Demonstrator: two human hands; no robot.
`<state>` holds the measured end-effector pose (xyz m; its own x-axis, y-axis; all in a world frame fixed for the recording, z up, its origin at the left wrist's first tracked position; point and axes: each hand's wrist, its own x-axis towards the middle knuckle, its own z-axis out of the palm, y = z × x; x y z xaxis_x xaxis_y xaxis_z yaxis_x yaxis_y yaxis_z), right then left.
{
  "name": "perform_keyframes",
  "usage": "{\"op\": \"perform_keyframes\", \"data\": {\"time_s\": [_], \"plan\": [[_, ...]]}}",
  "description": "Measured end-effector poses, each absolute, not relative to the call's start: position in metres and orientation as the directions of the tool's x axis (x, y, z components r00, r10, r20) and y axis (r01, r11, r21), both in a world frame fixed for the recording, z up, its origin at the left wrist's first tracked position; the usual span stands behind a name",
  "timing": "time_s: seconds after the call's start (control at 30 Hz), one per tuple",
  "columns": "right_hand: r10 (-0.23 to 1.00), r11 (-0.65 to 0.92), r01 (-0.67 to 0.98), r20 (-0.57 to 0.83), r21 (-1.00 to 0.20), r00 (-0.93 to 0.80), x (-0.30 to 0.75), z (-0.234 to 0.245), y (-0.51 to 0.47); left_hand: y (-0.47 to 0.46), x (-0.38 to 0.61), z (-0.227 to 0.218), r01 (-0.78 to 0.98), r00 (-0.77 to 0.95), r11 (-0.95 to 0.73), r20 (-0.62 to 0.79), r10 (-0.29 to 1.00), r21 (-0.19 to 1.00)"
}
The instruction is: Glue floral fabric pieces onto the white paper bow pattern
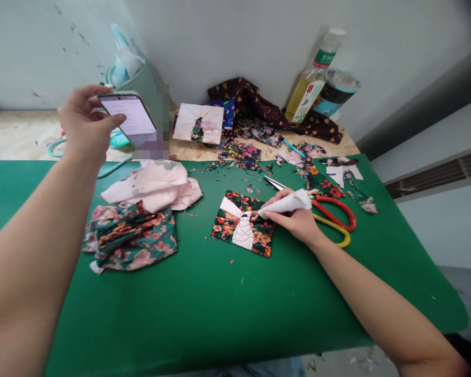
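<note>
My left hand (pixel 87 118) grips a phone (pixel 129 118) above the back left of the table, its lit screen facing me and the thumb lying over the screen's edge. In my right hand (pixel 294 214) is a white cone-shaped piping bag (pixel 288 203), fingers closed round it. Its tip points left and meets, or nearly meets, a square panel (pixel 243 233) covered in dark floral cloth. White areas with drawn lines show on the panel's middle and upper left. Scissors (pixel 339 212) with red and yellow handles lie partly hidden behind my right hand.
Pink cloth (pixel 157 183) and green floral cloth (pixel 137 235) lie crumpled at left on the green mat (pixel 204 309). Behind are a finished-looking square panel (pixel 204 123), fabric scraps (pixel 245 154), a bottle of yellow liquid (pixel 308 86), a tub (pixel 335 94) and a pale green bin (pixel 141 78).
</note>
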<state>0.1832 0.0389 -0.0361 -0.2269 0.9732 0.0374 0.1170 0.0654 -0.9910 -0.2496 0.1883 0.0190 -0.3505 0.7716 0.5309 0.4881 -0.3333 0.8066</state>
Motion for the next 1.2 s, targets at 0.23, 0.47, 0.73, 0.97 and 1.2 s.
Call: {"op": "perform_keyframes", "data": {"time_s": [0.23, 0.47, 0.73, 0.97, 1.2], "plan": [[0.969, 0.076, 0.086, 0.053, -0.993, -0.243, 0.184, -0.036, 0.04, 0.185, -0.245, 0.022, 0.453, -0.39, -0.3, 0.49, 0.78, 0.839], [0.971, 0.07, 0.101, 0.044, -0.992, -0.236, 0.184, -0.037, 0.039, 0.184, -0.243, 0.025, 0.44, -0.413, -0.277, 0.467, 0.782, 0.854], [0.97, 0.078, 0.111, 0.049, -0.991, -0.239, 0.185, -0.037, 0.04, 0.187, -0.25, 0.017, 0.462, -0.342, -0.359, 0.536, 0.772, 0.811], [0.974, 0.082, 0.124, 0.053, -0.989, -0.219, 0.186, -0.039, 0.04, 0.188, -0.254, 0.015, 0.549, -0.335, -0.298, 0.532, 0.777, 0.781], [0.979, 0.08, 0.151, 0.049, -0.985, -0.2, 0.187, -0.041, 0.04, 0.189, -0.248, 0.015, 0.535, -0.356, -0.311, 0.544, 0.76, 0.785]]}}
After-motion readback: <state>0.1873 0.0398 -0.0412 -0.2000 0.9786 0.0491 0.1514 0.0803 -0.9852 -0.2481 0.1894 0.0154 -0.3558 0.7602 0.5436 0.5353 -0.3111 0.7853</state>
